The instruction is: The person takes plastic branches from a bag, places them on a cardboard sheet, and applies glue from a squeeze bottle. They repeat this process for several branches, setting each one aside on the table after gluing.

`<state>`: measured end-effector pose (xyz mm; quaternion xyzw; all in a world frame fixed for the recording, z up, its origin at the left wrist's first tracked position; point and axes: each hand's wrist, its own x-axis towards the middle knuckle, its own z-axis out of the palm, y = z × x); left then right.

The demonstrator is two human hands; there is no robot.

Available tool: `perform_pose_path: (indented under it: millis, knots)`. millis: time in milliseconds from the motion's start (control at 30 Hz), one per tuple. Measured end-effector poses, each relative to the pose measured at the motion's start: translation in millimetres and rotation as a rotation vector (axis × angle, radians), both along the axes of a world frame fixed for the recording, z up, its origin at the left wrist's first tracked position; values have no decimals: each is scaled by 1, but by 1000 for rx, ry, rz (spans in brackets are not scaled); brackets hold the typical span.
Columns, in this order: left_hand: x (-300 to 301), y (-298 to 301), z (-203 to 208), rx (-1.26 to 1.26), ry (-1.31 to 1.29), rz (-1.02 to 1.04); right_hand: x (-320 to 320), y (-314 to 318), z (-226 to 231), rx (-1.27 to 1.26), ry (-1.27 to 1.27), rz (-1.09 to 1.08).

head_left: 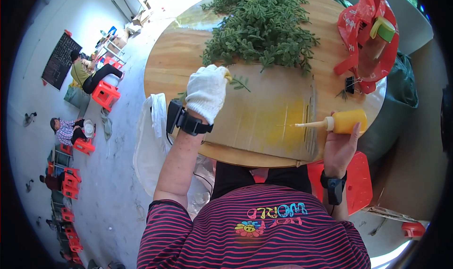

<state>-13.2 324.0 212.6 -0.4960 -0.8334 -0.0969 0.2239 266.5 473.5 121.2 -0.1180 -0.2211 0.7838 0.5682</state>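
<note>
The right hand (340, 148), bare, grasped a yellow squeeze bottle (350, 121) lying nearly horizontal, its nozzle (311, 124) pointing left over yellow-stained cardboard (250, 122). The left hand (205, 92), white-gloved, had curled fingers beside a small green sprig (241, 84) (couldn't tell if pinched). A leafy green pile (264, 35) sat beyond, on the round wooden table (165, 56), red bag (368, 7) at right.

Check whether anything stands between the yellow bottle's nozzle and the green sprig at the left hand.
Nothing visible does. Between the yellow bottle in the right hand and the green sprig at the gloved left hand, there is just yellow-stained cardboard, lying flat below.
</note>
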Motion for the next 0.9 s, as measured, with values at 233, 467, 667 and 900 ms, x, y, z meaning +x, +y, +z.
perform_pose_path:
  millis: [233,467,667,900]
  knots:
    - [-26,-16,-6,-143,-4,87,0,5,-5,-35,-13,36]
    - [-42,-59,-4,-89,-141,206,3,9,-8,-13,-39,75]
    - [-47,-85,-7,-115,-24,237,2,6,-4,13,-52,78]
    - [-41,-96,-11,-43,168,195,3,8,-7,39,-49,89]
